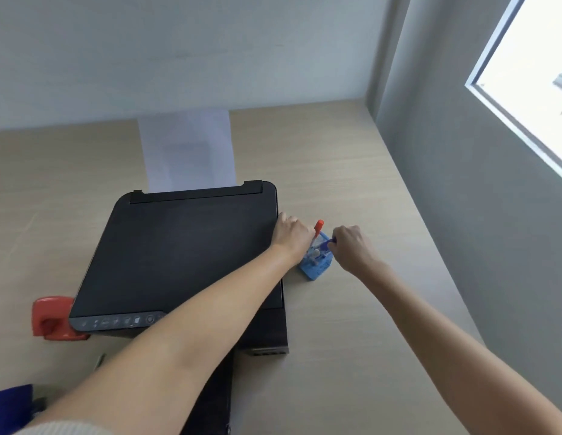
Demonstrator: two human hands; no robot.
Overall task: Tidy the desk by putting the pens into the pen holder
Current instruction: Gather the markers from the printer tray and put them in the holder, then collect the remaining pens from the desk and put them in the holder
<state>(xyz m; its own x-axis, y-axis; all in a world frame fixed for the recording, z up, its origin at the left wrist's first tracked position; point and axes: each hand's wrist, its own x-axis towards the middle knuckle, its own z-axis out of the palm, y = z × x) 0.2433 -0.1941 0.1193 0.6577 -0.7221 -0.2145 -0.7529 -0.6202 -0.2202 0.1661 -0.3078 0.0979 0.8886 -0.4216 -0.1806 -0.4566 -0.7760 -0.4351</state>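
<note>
Two pens reach the blue pen holder (317,267) beside the printer (185,255): our left hand (293,233) closes its grip on an orange-capped pen (318,226), our right hand (351,248) pinches a blue pen (328,243). Next, we judge, both must be released upright.

forearms: bare | left sleeve (63,428): cream knit, pushed up | hands: ungloved

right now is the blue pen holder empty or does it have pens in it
Not empty. The blue mesh pen holder has pens standing inside, and the right hand is lowering a blue pen into its open top.
</note>
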